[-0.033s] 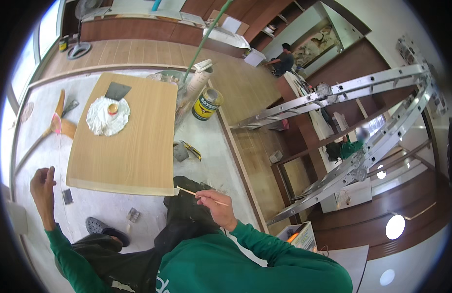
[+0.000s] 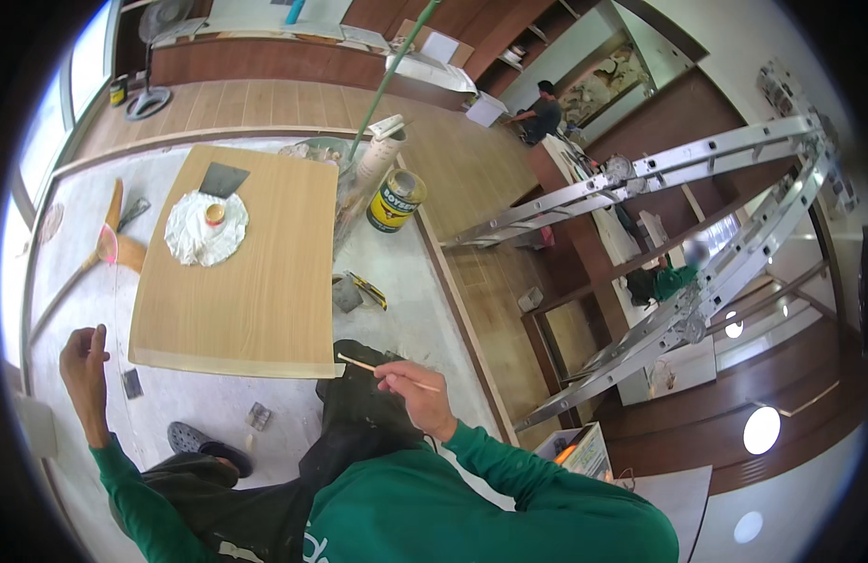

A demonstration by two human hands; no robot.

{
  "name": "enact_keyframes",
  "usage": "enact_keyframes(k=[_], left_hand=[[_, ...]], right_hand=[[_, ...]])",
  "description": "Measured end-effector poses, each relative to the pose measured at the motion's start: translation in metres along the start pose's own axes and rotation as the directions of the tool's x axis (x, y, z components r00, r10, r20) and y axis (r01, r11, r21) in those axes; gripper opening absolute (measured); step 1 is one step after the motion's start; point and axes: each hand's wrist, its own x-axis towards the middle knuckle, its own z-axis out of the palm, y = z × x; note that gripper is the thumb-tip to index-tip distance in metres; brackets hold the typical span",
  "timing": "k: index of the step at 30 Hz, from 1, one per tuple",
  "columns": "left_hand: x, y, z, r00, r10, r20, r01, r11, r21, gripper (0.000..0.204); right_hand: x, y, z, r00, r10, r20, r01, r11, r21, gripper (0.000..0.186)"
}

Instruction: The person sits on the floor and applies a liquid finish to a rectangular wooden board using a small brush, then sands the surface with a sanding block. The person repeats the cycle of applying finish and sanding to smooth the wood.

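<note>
My right hand (image 2: 418, 394) grips a thin paintbrush (image 2: 368, 366) with a light wooden handle, its tip beside the board's near right corner. The wood-grain board (image 2: 256, 291) lies in front of me, a pale strip along its near edge. On the board are a crumpled white cloth (image 2: 195, 242), a small round cup (image 2: 214, 214) of yellowish stuff on the cloth, and a flat grey scraper blade (image 2: 224, 179). Left of the board, my left hand (image 2: 84, 375) is raised, holding nothing, its fingers loosely bent and apart.
A paint can (image 2: 396, 200), a utility knife (image 2: 369, 291) and rolled material (image 2: 382, 155) stand or lie right of the board. At left lies a curved wooden piece (image 2: 124, 249). A metal ladder (image 2: 640, 178) leans across the right. Two people work farther off.
</note>
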Motion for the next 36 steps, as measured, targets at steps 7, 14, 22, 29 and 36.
enact_keyframes(k=[7,14,22,29,36], left_hand=[[0.016,0.014,0.001,1.0,-0.005,-0.022,0.004,0.999,-0.048,0.039],[0.031,0.036,0.023,1.0,-0.013,-0.027,0.01,0.995,-0.102,0.039],[0.033,0.047,0.032,1.0,-0.024,-0.003,0.024,0.992,-0.124,0.037],[0.04,0.023,0.031,0.998,0.014,-0.063,-0.022,0.991,-0.13,0.031],[0.034,0.054,0.02,0.986,-0.122,-0.112,0.11,0.988,-0.11,0.033]], right_hand=[[0.041,-0.033,0.02,0.995,-0.087,0.054,0.083,0.995,0.062,0.023],[0.067,-0.04,0.029,0.994,-0.088,0.068,0.076,0.984,0.164,0.025],[0.099,-0.047,0.035,0.991,-0.123,0.051,0.115,0.983,0.144,0.022],[0.152,-0.066,0.067,0.98,-0.198,0.032,0.194,0.975,0.11,0.021],[0.26,-0.069,0.155,0.926,-0.334,0.173,0.338,0.941,0.008,0.023]])
